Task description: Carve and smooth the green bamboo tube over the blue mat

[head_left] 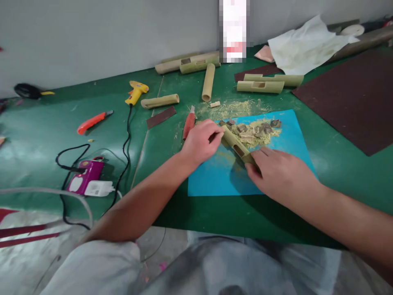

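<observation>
A short bamboo tube (pixel 232 138) with a rectangular notch in its side slants over a blue sheet (pixel 215 180). My left hand (pixel 202 141) pinches its far end, fingers closed. Around the near end, my right hand (pixel 276 168) is wrapped, hiding that end. Just beyond the tube, a heap of bamboo shavings and dark chips (pixel 258 133) lies on the sheet. Close to my left hand, a red-handled cutter (pixel 189 123) rests on the green table, partly covered by the hand.
On the green table (pixel 166 213) lie a yellow glue gun (pixel 136 93), an orange utility knife (pixel 93 122) and a purple power strip (pixel 86 176) with cables. More bamboo tubes (pixel 260 86) lie at the back. Dark brown sheet (pixel 353 98) lies right, white paper (pixel 310 45) behind.
</observation>
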### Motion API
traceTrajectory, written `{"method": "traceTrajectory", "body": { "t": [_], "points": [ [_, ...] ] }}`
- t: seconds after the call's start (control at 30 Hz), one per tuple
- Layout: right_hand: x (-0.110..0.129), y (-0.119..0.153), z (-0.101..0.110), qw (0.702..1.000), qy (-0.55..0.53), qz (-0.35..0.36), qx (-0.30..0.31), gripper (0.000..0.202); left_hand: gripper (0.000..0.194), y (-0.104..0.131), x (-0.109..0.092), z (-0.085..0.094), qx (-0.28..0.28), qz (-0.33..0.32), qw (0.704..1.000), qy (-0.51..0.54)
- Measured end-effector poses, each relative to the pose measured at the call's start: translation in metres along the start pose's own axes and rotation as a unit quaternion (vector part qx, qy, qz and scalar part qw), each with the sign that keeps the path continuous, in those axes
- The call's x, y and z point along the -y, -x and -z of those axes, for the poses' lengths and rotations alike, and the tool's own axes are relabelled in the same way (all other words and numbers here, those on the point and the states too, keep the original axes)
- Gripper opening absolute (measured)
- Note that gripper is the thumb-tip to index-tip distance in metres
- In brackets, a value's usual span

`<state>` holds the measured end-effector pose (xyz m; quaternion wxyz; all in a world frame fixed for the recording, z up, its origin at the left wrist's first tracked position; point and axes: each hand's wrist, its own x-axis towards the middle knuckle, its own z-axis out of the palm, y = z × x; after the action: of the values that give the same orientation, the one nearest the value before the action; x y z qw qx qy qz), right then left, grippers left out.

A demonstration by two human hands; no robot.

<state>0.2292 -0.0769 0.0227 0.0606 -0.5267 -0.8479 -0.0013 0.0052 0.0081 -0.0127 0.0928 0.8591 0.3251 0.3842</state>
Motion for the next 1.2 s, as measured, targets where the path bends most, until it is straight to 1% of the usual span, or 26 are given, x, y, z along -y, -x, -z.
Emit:
{"method": "traceTrajectory", "body": {
  "t": [0.03,0.13,0.27,0.37,0.4,0.5,0.63,0.73,0.87,0.97,1.1,1.2],
  "points": [
    [0.0,0.0,0.0004,1.0,0.002,0.001,-0.001,0.026,0.012,-0.0003,-0.0002,0.0,-0.001,-0.001,1.0,-0.001],
    [0.0002,-0.0003,0.0023,1.0,0.004,0.011,0.004,0.024,0.012,-0.0005,-0.0019,0.0006,0.032,-0.018,0.999,0.018],
    [0.0015,-0.0016,0.0068,0.999,0.001,-0.007,0.039,0.019,0.013,0.0004,-0.005,0.0007,0.008,-0.002,1.0,0.003],
    [0.0028,-0.0031,0.0097,0.998,0.0,-0.02,0.065,0.017,0.013,0.0015,-0.0058,-0.0004,0.037,-0.019,0.999,0.017],
    [0.0031,-0.0035,0.01,0.997,-0.001,-0.024,0.068,0.017,0.013,0.0016,-0.0051,-0.0007,0.036,-0.017,0.999,0.017],
    [0.0032,-0.0041,0.0088,0.998,0.001,-0.03,0.063,0.017,0.013,0.0012,-0.0009,-0.0013,0.0,0.006,1.0,0.003],
    [0.0021,-0.0039,0.006,0.998,-0.003,-0.018,0.054,0.016,0.011,0.0009,0.0013,-0.0021,0.016,-0.013,1.0,0.013],
    [0.0012,-0.0038,0.0059,0.999,-0.004,-0.018,0.047,0.017,0.013,0.0008,-0.0008,-0.0025,-0.007,0.0,1.0,0.0],
    [0.0008,-0.0044,0.0068,0.999,-0.009,-0.014,0.051,0.016,0.015,0.001,-0.0026,-0.0024,0.031,-0.006,1.0,0.002],
    [0.0005,-0.0046,0.0061,0.999,-0.012,-0.019,0.047,0.017,0.017,0.0009,-0.001,-0.0015,0.006,0.01,1.0,-0.016],
    [0.0001,-0.0038,0.0043,0.999,-0.014,-0.013,0.044,0.016,0.017,0.0021,-0.0027,-0.0004,0.032,-0.009,0.999,-0.003],
    [-0.0001,-0.0034,0.0044,0.999,-0.006,-0.02,0.042,0.017,0.018,0.0031,-0.0062,0.0001,0.018,0.008,1.0,-0.02]
  ]
}}
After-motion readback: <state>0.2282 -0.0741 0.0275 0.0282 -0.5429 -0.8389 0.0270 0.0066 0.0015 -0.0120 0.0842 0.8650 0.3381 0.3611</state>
